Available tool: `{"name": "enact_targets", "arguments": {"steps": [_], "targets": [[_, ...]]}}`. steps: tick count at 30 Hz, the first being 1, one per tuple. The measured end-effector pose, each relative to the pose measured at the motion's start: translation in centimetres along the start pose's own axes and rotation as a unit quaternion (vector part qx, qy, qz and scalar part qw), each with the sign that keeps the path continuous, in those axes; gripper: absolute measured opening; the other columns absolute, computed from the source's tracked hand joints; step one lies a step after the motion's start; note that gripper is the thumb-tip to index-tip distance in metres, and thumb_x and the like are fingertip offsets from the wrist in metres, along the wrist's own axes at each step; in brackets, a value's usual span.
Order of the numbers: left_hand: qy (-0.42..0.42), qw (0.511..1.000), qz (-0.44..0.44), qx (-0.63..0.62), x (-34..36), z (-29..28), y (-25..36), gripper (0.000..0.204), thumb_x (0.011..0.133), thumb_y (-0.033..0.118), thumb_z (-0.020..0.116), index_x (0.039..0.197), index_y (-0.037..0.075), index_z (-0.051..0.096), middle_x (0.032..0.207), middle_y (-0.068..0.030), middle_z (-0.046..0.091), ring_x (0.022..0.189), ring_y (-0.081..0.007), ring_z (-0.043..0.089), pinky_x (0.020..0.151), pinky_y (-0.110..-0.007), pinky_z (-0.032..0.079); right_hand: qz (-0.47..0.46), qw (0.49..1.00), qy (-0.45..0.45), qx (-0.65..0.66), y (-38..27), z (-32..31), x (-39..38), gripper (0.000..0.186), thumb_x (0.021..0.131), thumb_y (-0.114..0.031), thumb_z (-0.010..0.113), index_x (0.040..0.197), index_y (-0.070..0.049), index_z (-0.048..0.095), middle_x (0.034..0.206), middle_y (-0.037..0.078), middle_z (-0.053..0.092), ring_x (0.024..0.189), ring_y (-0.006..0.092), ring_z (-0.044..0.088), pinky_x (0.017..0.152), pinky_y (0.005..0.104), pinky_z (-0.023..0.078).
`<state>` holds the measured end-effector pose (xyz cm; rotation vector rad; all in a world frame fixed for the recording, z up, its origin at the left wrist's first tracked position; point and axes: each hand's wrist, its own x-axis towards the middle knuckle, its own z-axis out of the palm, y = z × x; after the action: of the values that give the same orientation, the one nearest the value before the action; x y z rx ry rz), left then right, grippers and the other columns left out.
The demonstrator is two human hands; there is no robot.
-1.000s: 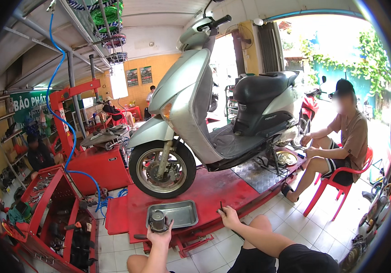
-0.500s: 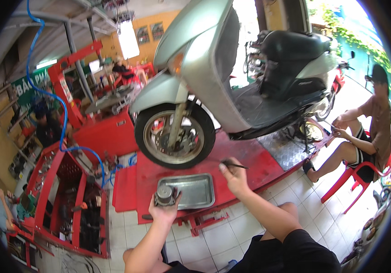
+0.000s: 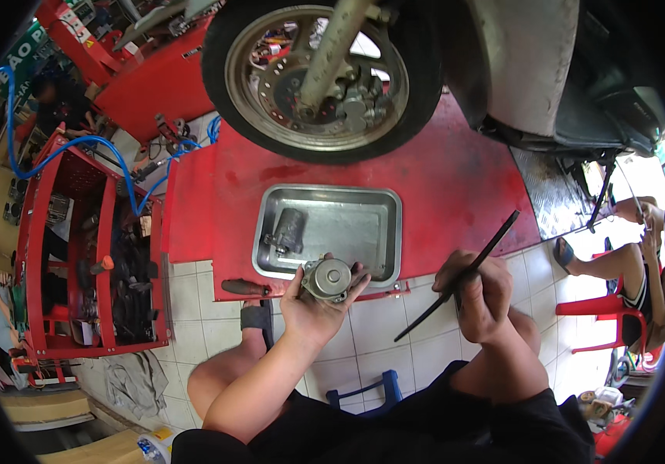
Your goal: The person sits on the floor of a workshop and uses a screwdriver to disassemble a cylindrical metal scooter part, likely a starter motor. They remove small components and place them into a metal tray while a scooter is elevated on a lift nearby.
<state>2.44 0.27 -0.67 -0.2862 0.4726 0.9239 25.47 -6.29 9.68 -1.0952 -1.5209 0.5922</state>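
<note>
A round metal part (image 3: pixel 328 279) rests in the cupped left hand (image 3: pixel 309 315), apparently to bear its weight, near a walled tray (image 3: pixel 352 232) likely stopping a dark cylinder (image 3: pixel 291 226) rolling, while the right hand (image 3: pixel 484 298) pinches a black stick (image 3: pixel 427 316).

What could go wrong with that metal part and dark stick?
The round metal part looks cradled in the left grip rather than clenched, so it might slip, perhaps against the metal tray. The thin dark rod sticks out on both sides of the right grip, so an end might knock something.
</note>
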Motion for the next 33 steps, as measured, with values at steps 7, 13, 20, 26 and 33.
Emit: {"name": "enact_targets", "arguments": {"steps": [7,13,20,26,33], "targets": [[-0.005,0.999,0.019,0.027,-0.7,0.1,0.0,0.053,0.105,0.04,0.03,0.127,-0.003,0.052,0.129,-0.023,0.057,0.128,-0.0466,0.048,0.116,-0.065,0.031,-0.071,0.995,-0.057,-0.028,0.9,1.5,-0.6,0.008,0.086,-0.002,0.067,0.093,0.0,0.068,0.08,0.011,0.071,0.065,0.0258,0.068,0.059,0.034,0.054],[0.005,0.999,0.009,0.04,-2.1,-0.4,-0.1,0.054,0.106,0.039,0.026,0.134,-0.004,0.046,0.136,-0.0245,0.053,0.128,-0.046,0.05,0.114,-0.065,0.036,-0.069,0.993,-0.083,-0.054,1.0,2.6,-1.2,0.018,0.08,0.003,0.067,0.097,-0.002,0.065,0.082,0.011,0.07,0.066,0.0288,0.066,0.061,0.0357,0.054],[0.01,0.998,0.006,0.061,-2.8,-1.5,0.4,0.047,0.106,0.036,0.032,0.133,0.002,0.048,0.137,-0.0206,0.054,0.129,-0.0417,0.051,0.11,-0.067,0.039,-0.086,0.99,-0.1,-0.045,1.1,4.5,-1.5,0.019,0.081,0.004,0.067,0.099,-0.002,0.066,0.085,0.011,0.069,0.069,0.0302,0.067,0.062,0.037,0.054],[0.009,0.998,0.026,0.064,-3.0,-1.6,1.0,0.049,0.105,0.039,0.032,0.133,0.002,0.049,0.135,-0.0211,0.055,0.128,-0.0411,0.052,0.109,-0.064,0.04,-0.075,0.987,-0.131,-0.054,0.7,5.0,-1.0,0.02,0.082,0.003,0.068,0.101,-0.001,0.067,0.089,0.011,0.07,0.074,0.0297,0.068,0.067,0.0357,0.056],[0.044,0.993,0.058,0.093,-3.0,-1.7,1.0,0.053,0.104,0.044,0.036,0.136,0.004,0.049,0.137,-0.0212,0.054,0.13,-0.0419,0.05,0.104,-0.06,0.042,0.02,0.995,-0.065,0.076,1.2,7.4,-1.6,0.023,0.084,0.004,0.071,0.106,0.001,0.07,0.093,0.012,0.074,0.091,0.0265,0.074,0.078,0.031,0.059]]}}
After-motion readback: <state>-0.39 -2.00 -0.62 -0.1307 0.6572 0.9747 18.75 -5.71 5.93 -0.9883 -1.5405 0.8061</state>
